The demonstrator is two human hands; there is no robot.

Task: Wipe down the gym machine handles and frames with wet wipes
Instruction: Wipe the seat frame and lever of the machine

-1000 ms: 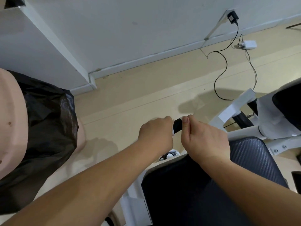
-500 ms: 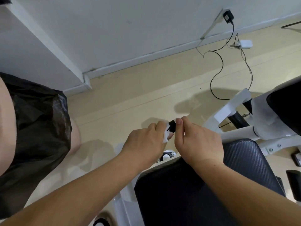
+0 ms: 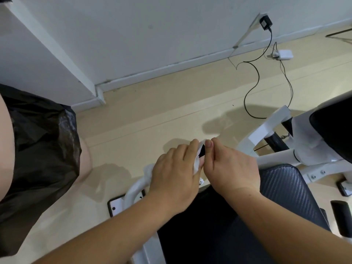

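My left hand (image 3: 176,174) and my right hand (image 3: 231,166) meet above the black padded seat (image 3: 282,191) of a white gym machine. Between them shows a small black handle end (image 3: 202,151). My left hand holds a white wet wipe (image 3: 197,164) wrapped against that handle. My right hand's fingers are curled round the handle from the right, its thumb up beside the wipe. The white frame (image 3: 266,128) runs off to the right and another white tube (image 3: 136,185) curves down under my left hand.
A black rubbish bag (image 3: 40,149) fills the left side. A white wall and skirting board (image 3: 152,71) run along the back. A black cable (image 3: 251,86) and a white charger (image 3: 285,54) lie on the beige floor. A second black pad (image 3: 333,128) sits at the right edge.
My left hand has slid toward my right hand along the handle, covering more of the black end with the wipe. The view has tipped down a little, showing the white tube and floor plate.
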